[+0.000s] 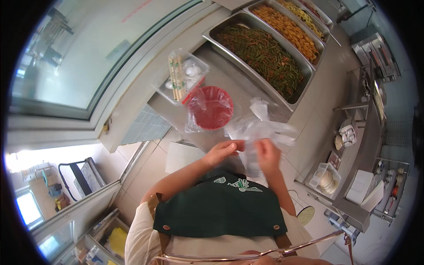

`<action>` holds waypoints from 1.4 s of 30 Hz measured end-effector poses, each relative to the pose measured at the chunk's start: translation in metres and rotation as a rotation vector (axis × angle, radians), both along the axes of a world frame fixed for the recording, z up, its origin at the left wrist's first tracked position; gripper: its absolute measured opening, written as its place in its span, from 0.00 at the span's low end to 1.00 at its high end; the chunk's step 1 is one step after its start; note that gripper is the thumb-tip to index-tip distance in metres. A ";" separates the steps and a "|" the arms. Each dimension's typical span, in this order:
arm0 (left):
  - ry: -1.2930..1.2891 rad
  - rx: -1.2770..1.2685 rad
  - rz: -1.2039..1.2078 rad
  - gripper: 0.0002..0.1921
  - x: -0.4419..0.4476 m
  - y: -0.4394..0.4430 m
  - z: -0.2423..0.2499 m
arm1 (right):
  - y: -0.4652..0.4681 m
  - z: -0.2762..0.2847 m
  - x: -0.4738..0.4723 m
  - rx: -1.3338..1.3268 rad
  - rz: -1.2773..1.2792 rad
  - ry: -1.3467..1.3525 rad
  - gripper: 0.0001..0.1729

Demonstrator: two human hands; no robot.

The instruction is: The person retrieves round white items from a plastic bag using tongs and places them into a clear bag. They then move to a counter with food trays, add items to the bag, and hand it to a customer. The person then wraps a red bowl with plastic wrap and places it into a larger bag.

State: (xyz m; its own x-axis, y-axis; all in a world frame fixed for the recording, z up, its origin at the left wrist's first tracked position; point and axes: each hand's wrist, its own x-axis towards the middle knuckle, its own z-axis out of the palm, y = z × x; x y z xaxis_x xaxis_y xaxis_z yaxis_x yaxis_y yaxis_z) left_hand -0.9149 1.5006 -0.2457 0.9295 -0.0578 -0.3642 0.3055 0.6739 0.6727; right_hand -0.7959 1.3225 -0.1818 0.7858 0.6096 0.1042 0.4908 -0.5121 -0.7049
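Observation:
Both hands are raised just above a green apron. My left hand point(225, 152) has its fingers curled near the edge of a clear plastic bag point(253, 159); whether it grips the film cannot be made out. My right hand point(267, 155), blurred, is closed on the bag's film. Behind them, a pile of thin white plastic bags point(265, 127) lies on the steel counter point(212, 140). A red bin with a clear liner point(215, 107) stands left of the pile. Behind it, a clear plastic box point(162, 94) holds wrapped chopsticks point(177, 78) and white spoons.
Steel trays of green beans point(261, 56), an orange dish point(285, 28) and a yellow dish point(304, 16) line the counter's far side. A window frame point(132, 79) borders the left. At right stands a steel shelf point(361, 145) with a basket of bowls point(326, 182).

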 end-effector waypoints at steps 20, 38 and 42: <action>0.563 1.037 0.398 0.47 -0.074 0.104 -0.011 | -0.102 -0.181 0.052 -0.210 -0.354 -0.045 0.63; 0.917 0.862 0.489 0.27 -0.094 0.066 -0.071 | -0.107 -0.131 0.100 -0.099 -0.025 1.300 0.38; 0.860 0.763 0.691 0.22 -0.193 0.025 -0.059 | -0.070 -0.091 0.093 -0.180 0.153 1.417 0.36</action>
